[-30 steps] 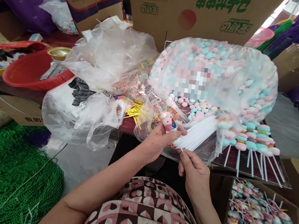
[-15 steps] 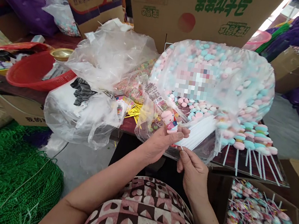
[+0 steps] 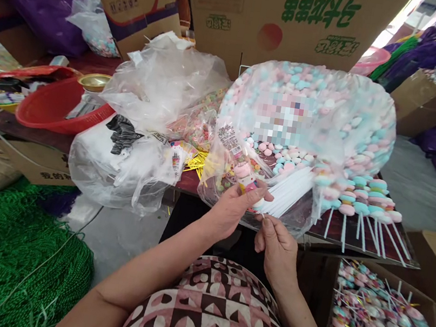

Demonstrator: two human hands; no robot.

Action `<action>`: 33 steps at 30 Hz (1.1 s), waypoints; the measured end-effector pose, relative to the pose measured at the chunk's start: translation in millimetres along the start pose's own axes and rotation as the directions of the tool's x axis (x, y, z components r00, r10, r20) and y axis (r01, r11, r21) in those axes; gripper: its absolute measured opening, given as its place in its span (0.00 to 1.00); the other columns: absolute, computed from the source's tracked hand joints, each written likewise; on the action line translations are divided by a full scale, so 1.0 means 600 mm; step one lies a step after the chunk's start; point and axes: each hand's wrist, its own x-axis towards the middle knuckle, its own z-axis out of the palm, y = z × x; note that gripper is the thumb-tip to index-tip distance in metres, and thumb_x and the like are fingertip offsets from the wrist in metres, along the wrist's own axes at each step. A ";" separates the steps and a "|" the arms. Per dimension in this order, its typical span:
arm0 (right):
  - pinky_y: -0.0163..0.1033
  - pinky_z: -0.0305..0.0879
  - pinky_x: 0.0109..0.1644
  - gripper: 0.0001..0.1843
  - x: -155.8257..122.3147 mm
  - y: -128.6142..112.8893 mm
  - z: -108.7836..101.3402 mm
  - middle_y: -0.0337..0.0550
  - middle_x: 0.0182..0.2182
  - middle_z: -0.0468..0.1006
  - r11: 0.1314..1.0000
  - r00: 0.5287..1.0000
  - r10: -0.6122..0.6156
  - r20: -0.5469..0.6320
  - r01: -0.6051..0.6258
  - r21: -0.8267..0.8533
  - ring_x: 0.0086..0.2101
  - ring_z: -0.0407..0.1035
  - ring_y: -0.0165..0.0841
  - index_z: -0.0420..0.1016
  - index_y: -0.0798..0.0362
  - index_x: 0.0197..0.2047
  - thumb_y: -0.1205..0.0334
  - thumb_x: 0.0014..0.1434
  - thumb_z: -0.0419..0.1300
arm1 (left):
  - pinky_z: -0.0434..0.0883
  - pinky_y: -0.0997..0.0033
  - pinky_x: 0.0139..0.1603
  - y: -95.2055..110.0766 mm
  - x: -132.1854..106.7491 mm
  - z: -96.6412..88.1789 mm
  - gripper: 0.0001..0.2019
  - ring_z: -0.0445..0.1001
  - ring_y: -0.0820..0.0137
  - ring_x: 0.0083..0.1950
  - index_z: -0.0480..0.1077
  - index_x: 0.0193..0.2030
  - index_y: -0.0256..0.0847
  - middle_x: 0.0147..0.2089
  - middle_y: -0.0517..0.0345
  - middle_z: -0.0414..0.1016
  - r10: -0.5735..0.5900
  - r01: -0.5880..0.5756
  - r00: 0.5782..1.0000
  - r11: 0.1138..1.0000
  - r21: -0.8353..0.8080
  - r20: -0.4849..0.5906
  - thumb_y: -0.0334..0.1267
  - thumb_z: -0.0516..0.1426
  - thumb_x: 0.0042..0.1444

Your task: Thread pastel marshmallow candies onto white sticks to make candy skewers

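My left hand (image 3: 236, 208) is closed around a pink-and-white figure-shaped marshmallow (image 3: 242, 171), partly hidden by my fingers. Just to the right, my right hand (image 3: 278, 248) pinches the end of a thin white stick (image 3: 263, 214), whose tip points toward my left fingers. Whether the stick enters the candy I cannot tell. Behind both hands, a bundle of white sticks (image 3: 290, 193) lies on clear plastic. A large clear bag of pink and blue marshmallows (image 3: 373, 113) rests beyond it. Skewered marshmallows (image 3: 370, 198) lie at the right, their sticks over the table edge.
Yellow twist ties (image 3: 197, 162) lie left of my hands, beside a plastic bag of white wrappers (image 3: 127, 166). A red basket (image 3: 41, 112) stands farther left. Below right is a carton of wrapped candy skewers (image 3: 378, 324). Green cord (image 3: 25, 249) is heaped at lower left.
The figure marshmallow has sunk lower and tipped in my left hand, with more of it covered by fingers. My right hand has shifted slightly left, still pinching the stick.
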 end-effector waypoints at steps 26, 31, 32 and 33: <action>0.32 0.51 0.19 0.17 -0.007 0.004 -0.003 0.27 0.12 0.60 0.998 0.995 0.065 0.071 -0.066 0.007 0.14 0.55 0.25 0.77 0.54 0.38 0.47 0.62 0.60 | 0.71 0.68 0.41 0.050 0.016 -0.006 0.19 0.77 0.64 0.44 0.72 0.43 0.42 0.37 0.55 0.79 0.125 -0.126 0.989 0.992 -0.021 -0.075 0.49 0.66 0.47; 0.32 0.51 0.18 0.18 -0.009 0.004 -0.005 0.27 0.11 0.59 0.998 0.995 0.061 0.084 -0.058 -0.033 0.13 0.55 0.24 0.77 0.54 0.39 0.47 0.63 0.58 | 0.71 0.70 0.36 0.030 0.017 -0.004 0.12 0.77 0.68 0.36 0.71 0.36 0.41 0.29 0.60 0.76 0.115 -0.118 0.990 0.992 -0.043 -0.085 0.45 0.65 0.51; 0.32 0.51 0.18 0.18 -0.009 0.003 -0.006 0.27 0.11 0.59 0.997 0.995 0.063 0.083 -0.059 -0.045 0.13 0.55 0.25 0.78 0.54 0.39 0.46 0.63 0.58 | 0.71 0.71 0.35 0.025 0.016 -0.004 0.13 0.76 0.69 0.35 0.71 0.35 0.40 0.29 0.59 0.76 0.101 -0.105 0.991 0.994 -0.040 -0.088 0.46 0.64 0.51; 0.32 0.51 0.18 0.19 -0.009 0.001 -0.006 0.27 0.11 0.59 0.996 0.995 0.064 0.082 -0.060 -0.059 0.13 0.55 0.25 0.78 0.54 0.39 0.46 0.63 0.58 | 0.71 0.71 0.34 0.021 0.014 -0.003 0.13 0.76 0.69 0.34 0.71 0.35 0.40 0.30 0.58 0.77 0.085 -0.089 0.992 0.995 -0.034 -0.093 0.48 0.64 0.51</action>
